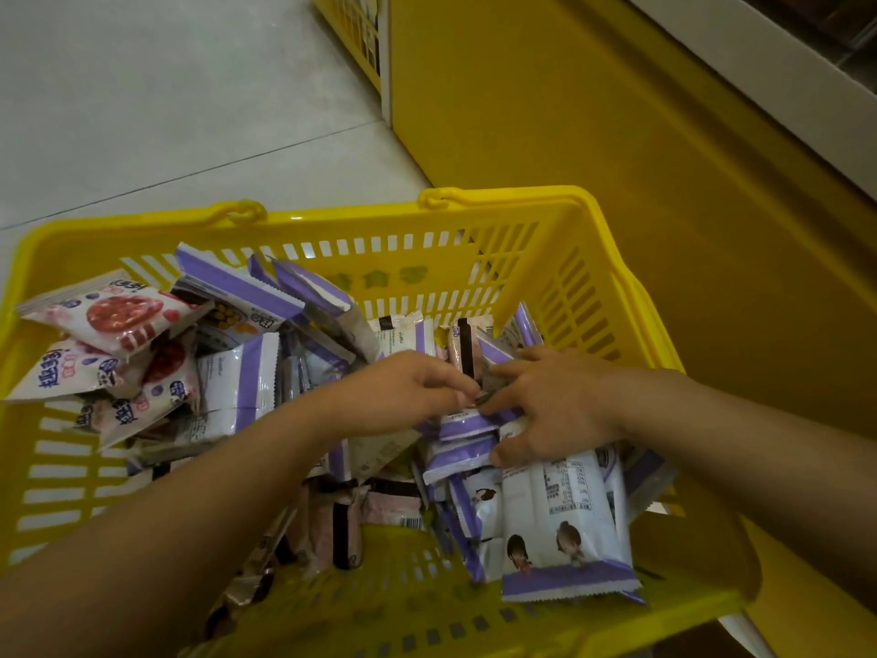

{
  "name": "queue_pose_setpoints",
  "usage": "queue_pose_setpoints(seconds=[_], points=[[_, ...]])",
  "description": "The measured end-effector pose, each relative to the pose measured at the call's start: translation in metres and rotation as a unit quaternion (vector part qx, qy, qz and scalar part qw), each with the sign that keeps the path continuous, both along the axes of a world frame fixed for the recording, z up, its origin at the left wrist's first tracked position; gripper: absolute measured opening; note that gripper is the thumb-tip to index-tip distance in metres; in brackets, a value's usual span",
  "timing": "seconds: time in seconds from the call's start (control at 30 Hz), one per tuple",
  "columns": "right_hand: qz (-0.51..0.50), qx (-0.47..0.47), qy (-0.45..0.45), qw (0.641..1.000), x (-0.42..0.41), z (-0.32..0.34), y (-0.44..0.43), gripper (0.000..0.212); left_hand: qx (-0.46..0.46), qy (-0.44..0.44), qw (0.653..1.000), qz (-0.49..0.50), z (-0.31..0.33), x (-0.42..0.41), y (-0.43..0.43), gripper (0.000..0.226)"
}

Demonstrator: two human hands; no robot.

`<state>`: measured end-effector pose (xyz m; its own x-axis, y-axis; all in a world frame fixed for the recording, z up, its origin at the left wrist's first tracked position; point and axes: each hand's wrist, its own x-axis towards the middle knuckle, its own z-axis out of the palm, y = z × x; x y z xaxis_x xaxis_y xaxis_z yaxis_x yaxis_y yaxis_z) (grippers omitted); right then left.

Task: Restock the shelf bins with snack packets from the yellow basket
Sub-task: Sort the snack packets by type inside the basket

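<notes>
Both forearms are down in the yellow basket (360, 230), gathering a loose stack.
Right grip (545, 406) lies spread over the purple-edged packets (474, 424) with the thumb hooked beneath; left grip (408, 387) pinches the stack's edge just beside the right fingertips. The wrappers look slick and unevenly piled, so I judge that lifting on so shallow a hold could let the lower ones slide out, back among the pink packets (114, 315) far left of my left grip.
</notes>
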<state>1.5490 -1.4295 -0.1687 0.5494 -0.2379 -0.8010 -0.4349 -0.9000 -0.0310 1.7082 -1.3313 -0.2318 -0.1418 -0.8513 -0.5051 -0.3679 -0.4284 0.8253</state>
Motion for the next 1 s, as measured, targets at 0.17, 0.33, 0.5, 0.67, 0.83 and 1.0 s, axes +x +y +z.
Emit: queue_pose_setpoints(seconds=[0.17,0.33,0.5,0.67,0.83,1.0], points=[[-0.007,0.009,0.021,1.0,0.001,-0.002,0.0,0.072,-0.071,-0.145,0.979,0.123,-0.005,-0.002,-0.033,0.039],[-0.016,0.023,0.021,0.999,0.001,-0.001,-0.001,0.072,0.053,-0.12,0.979,0.154,-0.033,-0.02,-0.07,0.052],[-0.015,0.033,0.012,0.999,0.0,0.001,-0.003,0.071,0.09,-0.16,0.965,0.186,-0.055,-0.023,-0.084,0.044],[-0.016,0.036,0.006,0.999,-0.001,0.001,-0.004,0.07,0.127,-0.201,0.958,0.161,-0.065,-0.026,-0.096,0.054],[-0.018,0.037,0.003,0.999,-0.001,0.0,-0.003,0.07,0.109,-0.202,0.96,0.162,-0.073,-0.03,-0.095,0.061],[-0.022,0.035,-0.001,0.999,-0.002,0.0,-0.002,0.07,0.042,-0.155,0.98,0.115,-0.074,-0.02,-0.085,0.048]])
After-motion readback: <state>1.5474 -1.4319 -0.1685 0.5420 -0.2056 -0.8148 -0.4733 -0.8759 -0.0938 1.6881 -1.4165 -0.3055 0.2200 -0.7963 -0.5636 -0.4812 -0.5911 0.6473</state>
